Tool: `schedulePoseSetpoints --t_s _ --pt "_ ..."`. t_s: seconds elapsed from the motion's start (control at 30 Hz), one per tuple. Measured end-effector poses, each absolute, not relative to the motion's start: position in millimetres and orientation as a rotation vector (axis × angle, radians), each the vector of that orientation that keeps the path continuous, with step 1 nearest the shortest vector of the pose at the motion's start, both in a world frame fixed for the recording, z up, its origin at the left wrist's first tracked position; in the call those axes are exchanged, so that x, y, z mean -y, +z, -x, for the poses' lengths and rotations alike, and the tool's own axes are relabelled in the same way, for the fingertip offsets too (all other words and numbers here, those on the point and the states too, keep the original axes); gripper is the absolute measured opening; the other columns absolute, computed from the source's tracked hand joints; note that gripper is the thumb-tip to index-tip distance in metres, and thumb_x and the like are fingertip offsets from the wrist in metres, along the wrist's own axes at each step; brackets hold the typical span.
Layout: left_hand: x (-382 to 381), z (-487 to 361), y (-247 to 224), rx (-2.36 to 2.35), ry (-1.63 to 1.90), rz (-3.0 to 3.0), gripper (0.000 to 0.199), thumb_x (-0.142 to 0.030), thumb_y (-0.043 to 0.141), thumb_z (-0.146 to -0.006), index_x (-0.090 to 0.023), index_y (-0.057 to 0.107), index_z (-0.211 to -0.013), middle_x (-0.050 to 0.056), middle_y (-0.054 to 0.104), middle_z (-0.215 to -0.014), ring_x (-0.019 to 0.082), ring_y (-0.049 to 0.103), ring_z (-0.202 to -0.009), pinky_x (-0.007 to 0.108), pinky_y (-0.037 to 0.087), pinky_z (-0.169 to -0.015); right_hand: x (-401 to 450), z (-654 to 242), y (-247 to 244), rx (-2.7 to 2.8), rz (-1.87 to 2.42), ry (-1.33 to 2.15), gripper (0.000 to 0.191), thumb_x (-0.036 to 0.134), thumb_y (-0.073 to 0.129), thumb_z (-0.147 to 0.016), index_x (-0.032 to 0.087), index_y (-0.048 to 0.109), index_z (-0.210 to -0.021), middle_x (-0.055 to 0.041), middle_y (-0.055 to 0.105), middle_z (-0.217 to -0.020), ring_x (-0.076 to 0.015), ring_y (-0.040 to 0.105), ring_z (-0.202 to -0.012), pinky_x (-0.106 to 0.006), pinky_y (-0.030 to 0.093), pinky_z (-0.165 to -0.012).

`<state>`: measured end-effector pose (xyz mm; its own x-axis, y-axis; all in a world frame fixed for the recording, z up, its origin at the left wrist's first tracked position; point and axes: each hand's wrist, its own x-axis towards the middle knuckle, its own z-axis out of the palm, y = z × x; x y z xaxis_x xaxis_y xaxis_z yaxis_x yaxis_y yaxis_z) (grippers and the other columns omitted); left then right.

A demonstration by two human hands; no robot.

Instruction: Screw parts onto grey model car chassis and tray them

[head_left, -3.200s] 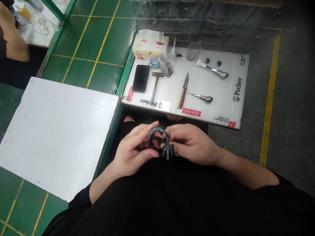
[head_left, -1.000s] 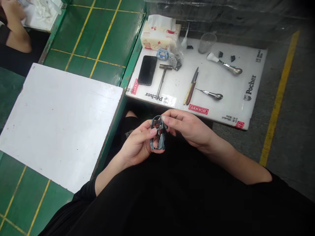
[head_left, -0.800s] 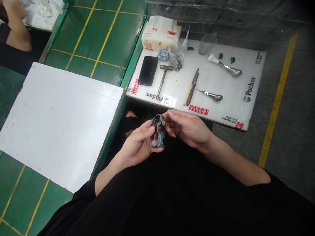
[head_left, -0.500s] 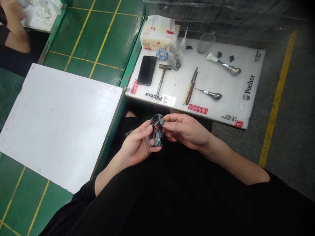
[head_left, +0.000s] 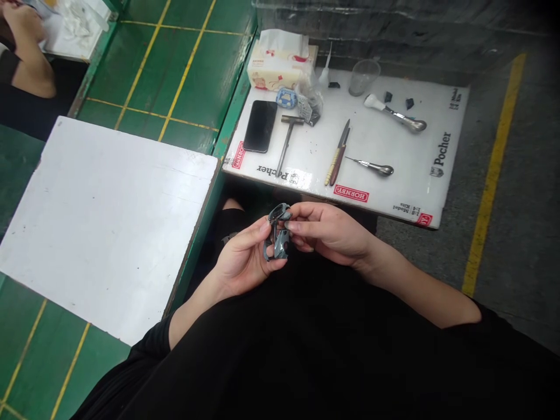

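A small grey model car body [head_left: 281, 245] with openings in it is held over my lap. My left hand [head_left: 242, 256] is closed around its left side, thumb on top and fingers underneath. From the right, my right hand [head_left: 326, 230] pinches the upper right edge of the body between thumb and forefinger. Its other fingers are curled below. Whether a separate small piece sits between the right fingertips is hidden.
On the white board [head_left: 394, 175] ahead lie a knife [head_left: 338, 154], a thin pointed tool [head_left: 371, 167], a white-tipped tool [head_left: 396, 114], a T-shaped tool [head_left: 287, 143], a phone [head_left: 261, 126], a tissue pack [head_left: 280, 64] and a clear cup [head_left: 364, 77]. Another person's arm [head_left: 32, 67] shows at upper left.
The model car body has tilted slightly in my fingers, and its upper part looks turned. My right fingertips have shifted a little left and down along its edge. The left hand stays put.
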<state>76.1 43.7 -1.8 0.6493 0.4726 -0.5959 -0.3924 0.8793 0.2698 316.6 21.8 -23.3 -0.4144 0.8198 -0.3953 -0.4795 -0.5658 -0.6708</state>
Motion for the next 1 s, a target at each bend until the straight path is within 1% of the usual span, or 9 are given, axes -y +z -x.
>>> schedulePoseSetpoints --t_s 0.1,0.2,0.33,0.43,0.57,0.67,0.77,0.87,1.0 --pt "-43.3 -75.5 -4.2 -0.698 0.494 -0.095 0.019 -0.017 0.084 -0.118 -0.015 0.080 -0.137 0.002 0.086 -0.095 0.015 0.085 -0.069 0.027 0.081 -0.070 -21.8 -316.4 -24.7 0.587 0.911 2.035 0.038 0.039 0.118 -0.087 0.019 0.090 -0.104 -0.0005 0.076 -0.083 -0.0138 0.061 -0.072 -0.025 0.048 -0.063" --pt "-43.0 -75.2 -5.5 -0.699 0.496 -0.083 0.019 -0.017 0.084 -0.118 -0.016 0.081 -0.137 0.002 0.085 -0.092 0.015 0.087 -0.071 0.026 0.081 -0.069 -21.9 -316.3 -23.9 0.573 0.915 2.032 0.038 0.038 0.118 -0.086 0.018 0.091 -0.104 -0.0004 0.076 -0.083 -0.0137 0.061 -0.072 -0.024 0.048 -0.063" --pt "-43.0 -76.5 -3.2 -0.690 0.509 -0.119 0.016 -0.016 0.086 -0.117 -0.015 0.081 -0.131 0.002 0.086 -0.093 0.014 0.086 -0.070 0.027 0.082 -0.071 -21.8 -316.9 -22.1 0.538 0.916 2.049 0.036 0.038 0.117 -0.088 0.017 0.093 -0.105 -0.0018 0.077 -0.085 -0.0136 0.062 -0.073 -0.023 0.049 -0.063" --pt "-42.8 -78.3 -0.3 -0.673 0.510 -0.171 0.022 -0.016 0.091 -0.113 -0.015 0.081 -0.133 0.001 0.085 -0.094 0.013 0.082 -0.068 0.029 0.083 -0.073 -21.4 -316.7 -22.4 0.528 0.917 2.048 0.033 0.039 0.114 -0.090 0.017 0.094 -0.104 -0.0032 0.079 -0.086 -0.0136 0.063 -0.072 -0.023 0.051 -0.062" --pt "-41.7 -79.0 0.3 -0.688 0.511 -0.228 0.027 -0.019 0.096 -0.110 -0.017 0.080 -0.131 0.000 0.084 -0.097 0.012 0.079 -0.067 0.028 0.082 -0.070 -20.8 -315.5 -22.7 0.549 0.896 2.044 0.031 0.038 0.113 -0.091 0.018 0.093 -0.102 -0.0040 0.081 -0.086 -0.0136 0.063 -0.071 -0.023 0.051 -0.061" --pt "-40.1 -77.7 -1.4 -0.686 0.521 -0.265 0.034 -0.025 0.101 -0.107 -0.018 0.080 -0.133 0.000 0.081 -0.094 0.012 0.077 -0.067 0.026 0.079 -0.068 -20.0 -314.8 -21.6 0.546 0.876 2.059 0.033 0.037 0.117 -0.088 0.018 0.092 -0.101 -0.0030 0.081 -0.085 -0.0127 0.064 -0.070 -0.022 0.052 -0.061" --pt "-38.7 -76.5 -2.7 -0.676 0.530 -0.293 0.044 -0.031 0.108 -0.102 -0.017 0.081 -0.134 -0.001 0.080 -0.091 0.011 0.076 -0.066 0.023 0.077 -0.065 -18.9 -315.0 -20.2 0.532 0.885 2.070 0.036 0.038 0.119 -0.085 0.018 0.093 -0.100 -0.0024 0.080 -0.085 -0.0121 0.064 -0.070 -0.021 0.052 -0.060" --pt "-38.3 -76.9 -2.9 -0.673 0.532 -0.307 0.050 -0.034 0.113 -0.098 -0.016 0.081 -0.131 0.000 0.081 -0.090 0.011 0.075 -0.065 0.025 0.078 -0.066 -17.9 -315.7 -19.0 0.547 0.906 2.066 0.035 0.039 0.118 -0.087 0.018 0.094 -0.101 -0.0040 0.083 -0.088 -0.0128 0.064 -0.071 -0.022 0.054 -0.062" --pt "-38.3 -77.8 -3.3 -0.681 0.532 -0.325 0.053 -0.035 0.113 -0.098 -0.017 0.080 -0.135 -0.002 0.079 -0.085 0.011 0.074 -0.064 0.027 0.079 -0.067 -18.1 -315.4 -17.2 0.580 0.919 2.057 0.033 0.034 0.118 -0.083 0.019 0.093 -0.099 -0.0048 0.085 -0.088 -0.0134 0.064 -0.070 -0.023 0.054 -0.062"
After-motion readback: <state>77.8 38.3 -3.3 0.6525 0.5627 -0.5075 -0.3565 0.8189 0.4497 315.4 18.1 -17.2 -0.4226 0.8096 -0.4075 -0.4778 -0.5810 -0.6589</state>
